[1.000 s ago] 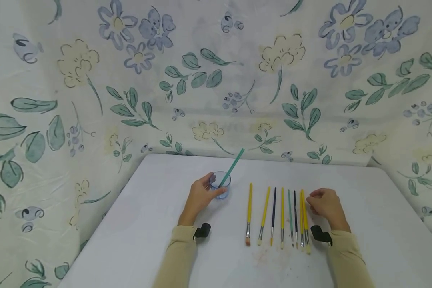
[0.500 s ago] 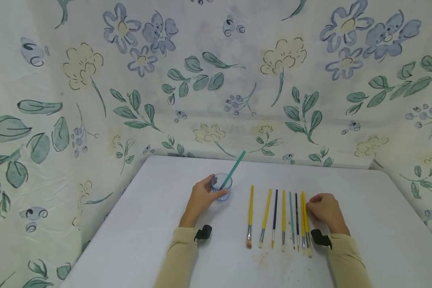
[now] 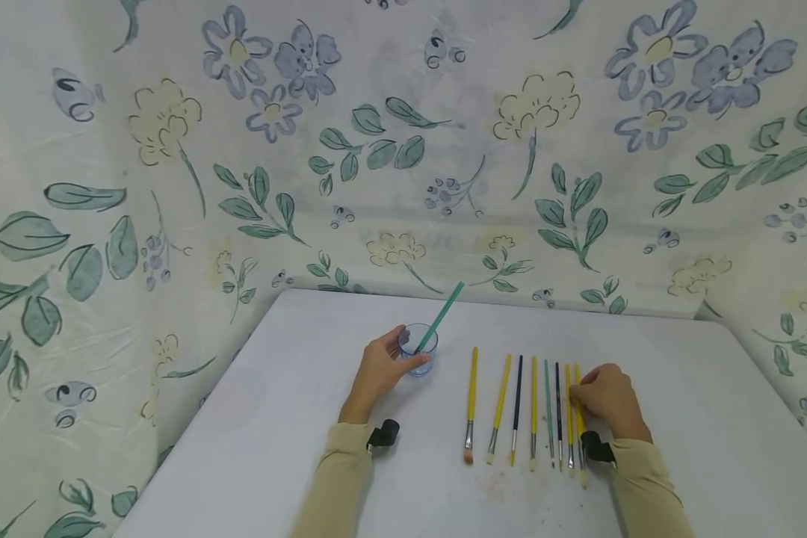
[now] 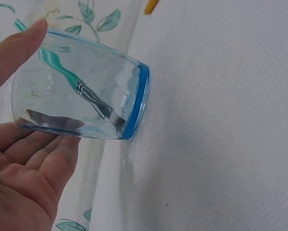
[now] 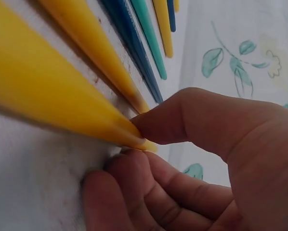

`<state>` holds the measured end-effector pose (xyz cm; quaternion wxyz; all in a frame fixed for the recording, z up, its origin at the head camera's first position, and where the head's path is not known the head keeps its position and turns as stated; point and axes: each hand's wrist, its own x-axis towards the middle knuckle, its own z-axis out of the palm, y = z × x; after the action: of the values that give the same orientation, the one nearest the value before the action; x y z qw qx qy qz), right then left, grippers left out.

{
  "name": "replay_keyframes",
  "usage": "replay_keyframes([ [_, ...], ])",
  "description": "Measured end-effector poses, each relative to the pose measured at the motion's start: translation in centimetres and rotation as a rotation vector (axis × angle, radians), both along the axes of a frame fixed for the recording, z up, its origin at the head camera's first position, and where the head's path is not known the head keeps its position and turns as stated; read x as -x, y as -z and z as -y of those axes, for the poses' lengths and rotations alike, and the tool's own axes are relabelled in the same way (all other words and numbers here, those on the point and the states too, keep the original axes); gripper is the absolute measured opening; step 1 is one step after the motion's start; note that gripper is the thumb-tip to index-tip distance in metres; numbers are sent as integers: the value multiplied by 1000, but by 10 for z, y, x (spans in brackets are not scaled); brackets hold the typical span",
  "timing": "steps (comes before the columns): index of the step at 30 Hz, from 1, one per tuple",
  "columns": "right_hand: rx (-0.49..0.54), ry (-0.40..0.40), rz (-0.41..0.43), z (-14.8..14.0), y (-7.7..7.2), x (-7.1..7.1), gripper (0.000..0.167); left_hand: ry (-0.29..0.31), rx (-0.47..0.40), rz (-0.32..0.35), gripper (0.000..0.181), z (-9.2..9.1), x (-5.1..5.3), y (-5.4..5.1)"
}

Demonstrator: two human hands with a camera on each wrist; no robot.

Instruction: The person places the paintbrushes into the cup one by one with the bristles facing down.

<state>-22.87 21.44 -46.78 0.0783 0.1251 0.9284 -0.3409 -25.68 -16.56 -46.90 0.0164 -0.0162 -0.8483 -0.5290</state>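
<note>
A clear blue-rimmed glass (image 3: pixel 418 366) stands on the white table, with my left hand (image 3: pixel 375 373) curled round its side. Inside it leans a green-handled brush (image 4: pixel 62 70), bristles down at the glass's base in the left wrist view. My right hand (image 3: pixel 608 396) is at the right end of a row of brushes. In the right wrist view its thumb and fingers (image 5: pixel 163 120) pinch the handle end of the rightmost yellow brush (image 5: pixel 52 91). Another yellow brush (image 5: pixel 96 43) lies close beside it.
Several more brushes lie side by side between the hands, among them a yellow one (image 3: pixel 472 388) nearest the glass, a dark one (image 3: pixel 517 400) and a green one (image 3: pixel 548 411). Floral cloth (image 3: pixel 390 187) hangs behind the table (image 3: pixel 255 418).
My right fingers have closed on the rightmost yellow brush, whose handle now stands slightly apart from its neighbour's. My left hand stays on the glass. The head view has shifted slightly.
</note>
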Motion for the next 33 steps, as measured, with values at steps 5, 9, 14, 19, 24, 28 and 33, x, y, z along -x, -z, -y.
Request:
replay_keyframes([
  [5,-29,14,11,1,-1,-2,33,-3,12,0,89,0,0,-1],
  [9,-44,11,13,3,-2,-4,33,-4,9,-1,89,0,0,-2],
  [14,-55,-9,4,2,-3,-6,33,-2,-3,0,90,0,0,-2],
  [19,-35,-17,26,-3,-6,-6,41,2,-11,-6,90,1,0,-1],
  [24,37,-4,30,-10,-11,-4,43,4,-17,-6,90,1,0,0],
  [28,116,25,5,-13,-15,-2,43,-2,-3,2,90,0,0,0],
  [33,201,58,-30,-12,-19,-2,46,2,-8,-7,90,0,1,2],
])
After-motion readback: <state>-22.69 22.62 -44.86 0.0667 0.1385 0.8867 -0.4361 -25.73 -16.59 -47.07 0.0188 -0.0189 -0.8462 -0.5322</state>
